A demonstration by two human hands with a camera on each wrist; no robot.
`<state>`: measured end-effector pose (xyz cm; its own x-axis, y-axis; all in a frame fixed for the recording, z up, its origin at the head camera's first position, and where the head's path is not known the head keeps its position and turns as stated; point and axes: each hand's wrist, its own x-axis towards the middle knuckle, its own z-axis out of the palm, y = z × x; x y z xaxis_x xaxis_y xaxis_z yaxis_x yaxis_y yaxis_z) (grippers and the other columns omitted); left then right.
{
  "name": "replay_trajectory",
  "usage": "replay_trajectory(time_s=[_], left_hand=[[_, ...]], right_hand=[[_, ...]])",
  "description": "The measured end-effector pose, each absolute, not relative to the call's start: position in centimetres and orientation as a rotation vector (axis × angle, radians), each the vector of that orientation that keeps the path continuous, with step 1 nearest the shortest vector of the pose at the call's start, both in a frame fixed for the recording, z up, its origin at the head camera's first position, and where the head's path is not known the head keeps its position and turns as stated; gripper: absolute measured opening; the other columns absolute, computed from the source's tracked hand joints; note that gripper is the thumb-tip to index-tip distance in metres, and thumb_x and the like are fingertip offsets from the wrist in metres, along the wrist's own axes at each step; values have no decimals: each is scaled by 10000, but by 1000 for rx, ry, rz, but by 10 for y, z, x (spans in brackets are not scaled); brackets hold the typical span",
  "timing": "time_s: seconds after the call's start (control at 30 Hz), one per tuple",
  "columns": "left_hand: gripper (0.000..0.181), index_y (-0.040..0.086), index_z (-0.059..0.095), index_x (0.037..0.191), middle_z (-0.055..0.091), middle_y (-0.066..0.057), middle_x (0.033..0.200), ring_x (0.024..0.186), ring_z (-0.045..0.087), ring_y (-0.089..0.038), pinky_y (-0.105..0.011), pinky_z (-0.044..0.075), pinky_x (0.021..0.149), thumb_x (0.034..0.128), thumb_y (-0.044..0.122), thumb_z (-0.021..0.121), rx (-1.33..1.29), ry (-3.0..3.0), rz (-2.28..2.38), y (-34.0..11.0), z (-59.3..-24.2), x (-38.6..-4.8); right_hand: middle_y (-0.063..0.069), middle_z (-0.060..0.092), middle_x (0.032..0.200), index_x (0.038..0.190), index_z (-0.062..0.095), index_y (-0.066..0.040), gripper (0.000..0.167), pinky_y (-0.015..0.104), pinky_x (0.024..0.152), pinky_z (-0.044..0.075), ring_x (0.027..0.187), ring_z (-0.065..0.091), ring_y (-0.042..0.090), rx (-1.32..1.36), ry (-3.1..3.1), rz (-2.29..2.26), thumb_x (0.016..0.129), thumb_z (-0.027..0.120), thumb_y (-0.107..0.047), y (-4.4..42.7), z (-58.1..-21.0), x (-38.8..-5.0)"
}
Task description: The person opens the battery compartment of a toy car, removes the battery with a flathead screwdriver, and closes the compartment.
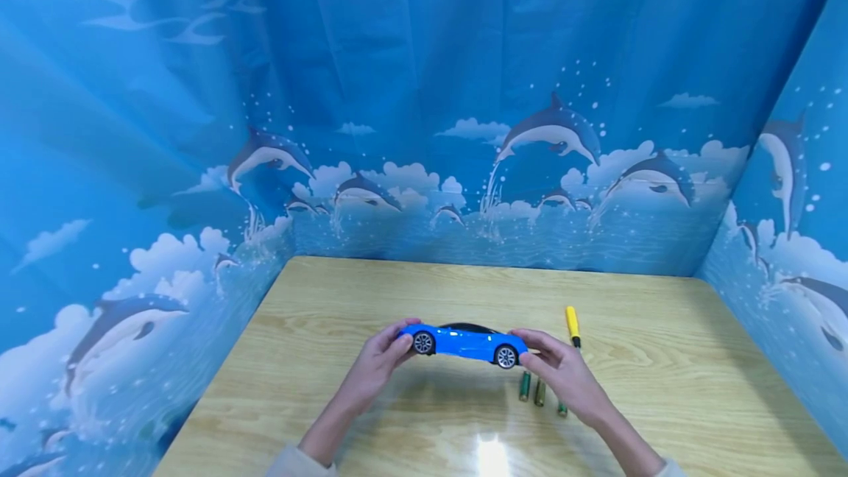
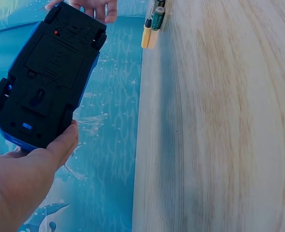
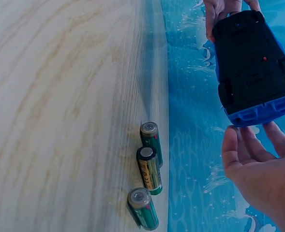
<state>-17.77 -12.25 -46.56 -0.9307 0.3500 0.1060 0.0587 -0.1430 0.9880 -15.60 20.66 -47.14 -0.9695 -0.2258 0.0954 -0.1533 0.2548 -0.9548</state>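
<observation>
A blue toy car (image 1: 464,342) is held up above the table, its side toward the head camera. My left hand (image 1: 379,359) grips one end of it, thumb on the near side. At the other end, my right hand (image 1: 566,374) pinches the car between thumb and fingers. Both wrist views show the car's black underside (image 2: 55,72), with a closed battery cover panel and a small red switch. Three batteries (image 3: 149,171) lie on the table below my right hand; in the head view that hand partly covers them.
A yellow-handled screwdriver (image 1: 573,324) lies on the wooden table (image 1: 318,315), beyond the batteries and partly behind the right hand. Blue curtains printed with dolphins (image 1: 397,94) enclose the table at the back and both sides.
</observation>
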Motion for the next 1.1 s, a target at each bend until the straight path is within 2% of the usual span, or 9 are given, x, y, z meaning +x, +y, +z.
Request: replay_trajectory(time_s=[0.07,0.17,0.4,0.7,0.77,0.97,1.1], left_hand=[[528,-171,409,1457,515,-325,1383,1226,604,-289,-326,502,1093,1076,173,535,474,1919,2188,-123,-466,-178],[521,-162,417,1456,518,-323,1384,1223,607,-287,-327,504,1091,1077,176,534,486,1927,2185,-124,-466,-178],[533,-135,405,1481,480,-323,1448,1287,566,-359,-324,487,1107,1079,194,526,487,1935,2163,-126,-465,-177],[571,-99,374,1522,418,-309,1529,1373,496,-382,-309,453,1133,1087,243,516,529,1915,2097,-133,-467,-178],[572,-72,364,1541,397,-282,1562,1405,463,-379,-319,427,1157,1095,259,497,553,1945,2043,-135,-466,-179],[585,67,324,1611,342,-131,1649,1514,298,-341,-460,287,1239,1105,325,462,604,2089,1827,-144,-464,-181],[641,83,260,1632,263,-73,1684,1547,209,-301,-433,235,1248,1089,325,502,642,2139,1723,-149,-462,-183]], right_hand=[[199,557,1464,1435,580,-47,424,216,991,523,1315,551,366,-377,2434,-1831,1049,605,-222,206,-470,-156],[219,532,1488,1455,562,-50,439,203,992,513,1348,513,421,-377,2412,-1810,1058,587,-238,206,-469,-156],[226,497,1519,1484,536,-73,469,207,989,505,1372,490,427,-359,2390,-1762,1060,580,-269,207,-469,-157],[258,484,1521,1500,508,-21,516,206,1001,518,1373,492,429,-354,2388,-1729,1063,575,-289,206,-464,-157],[258,491,1516,1499,505,-10,530,183,993,510,1372,496,423,-346,2377,-1733,1061,580,-298,206,-463,-157],[269,495,1507,1501,486,27,554,150,992,487,1354,514,419,-385,2347,-1756,1039,621,-248,208,-463,-156],[263,502,1502,1510,463,41,577,192,1017,504,1315,551,379,-462,2357,-1751,1016,650,-194,211,-465,-157]])
